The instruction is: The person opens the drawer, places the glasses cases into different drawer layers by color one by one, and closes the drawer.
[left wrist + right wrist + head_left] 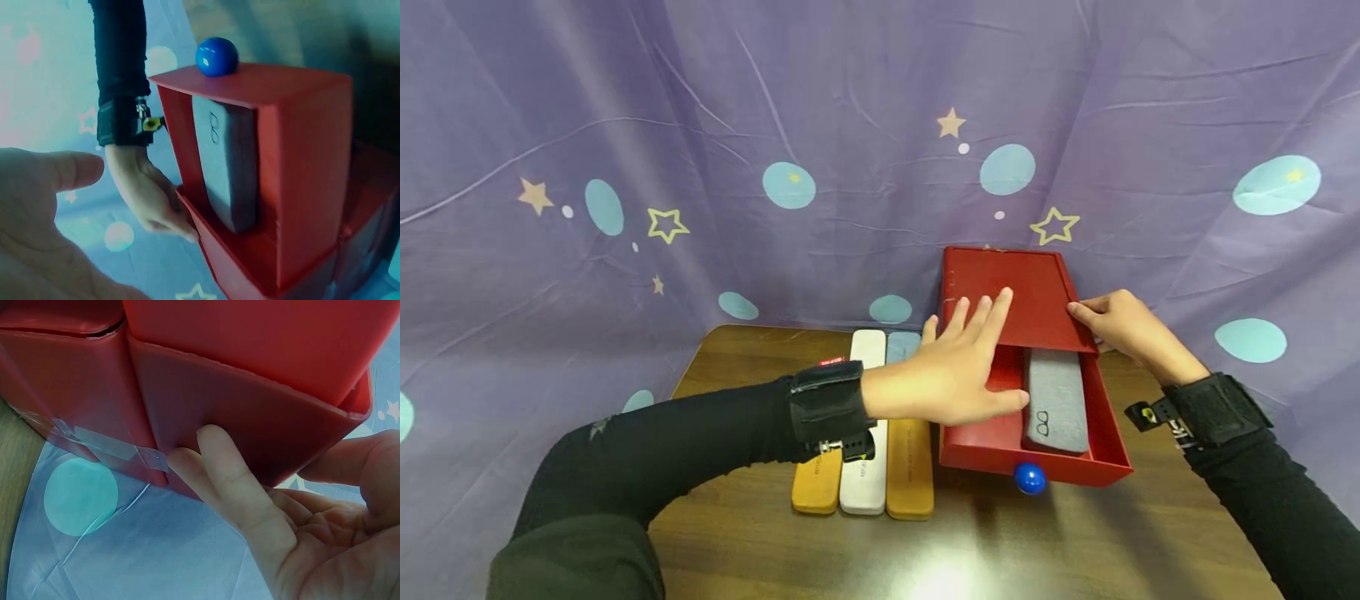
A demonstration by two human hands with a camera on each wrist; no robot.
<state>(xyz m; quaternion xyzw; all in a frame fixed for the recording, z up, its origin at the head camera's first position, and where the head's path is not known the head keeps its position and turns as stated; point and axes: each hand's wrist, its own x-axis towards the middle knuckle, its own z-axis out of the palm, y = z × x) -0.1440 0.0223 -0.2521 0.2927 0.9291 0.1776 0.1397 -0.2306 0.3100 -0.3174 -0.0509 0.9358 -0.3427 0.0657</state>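
A red rectangular box (pixel 1037 300) stood at the far right of the brown wooden table (pixel 970 542), its blue-knobbed red drawer (pixel 1105 454) pulled out toward the near side; a grey felt glasses case (pixel 1057 400) lay inside the drawer; the left hand (pixel 958 367) lay flat with fingers straight over the box's top and left side; the right hand (pixel 1120 325) gripped the box's right edge, fingers against its wall; mustard, white and tan long cases (pixel 865 479) lay side by side just left of the drawer.

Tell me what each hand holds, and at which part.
The right hand holds the red box by its right side wall. The left hand holds nothing; it rests flat over the open drawer.
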